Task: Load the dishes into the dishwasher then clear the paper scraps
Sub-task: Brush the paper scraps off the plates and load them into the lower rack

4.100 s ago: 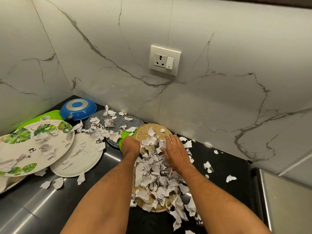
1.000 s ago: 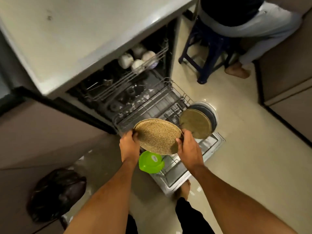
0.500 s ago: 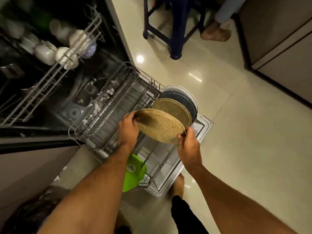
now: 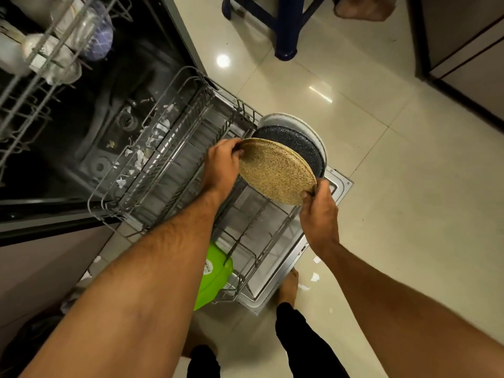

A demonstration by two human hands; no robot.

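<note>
Head cam: I see left hand (image 4: 221, 166) and right hand (image 4: 317, 211) w/ fingers curled round opposite edges of the speckled tan plate (image 4: 275, 174), tilted over the lower rack (image 4: 169, 159), just in front of a dark plate (image 4: 297, 144). Paper scraps (image 4: 139, 159) lie inside the dishwasher.

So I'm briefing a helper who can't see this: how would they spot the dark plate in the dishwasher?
Find the pulled-out lower rack. At its far right end plates stand on edge; the dark speckled plate is between the white plate behind and the tan speckled plate both hands hold. It alone is dark.
</note>
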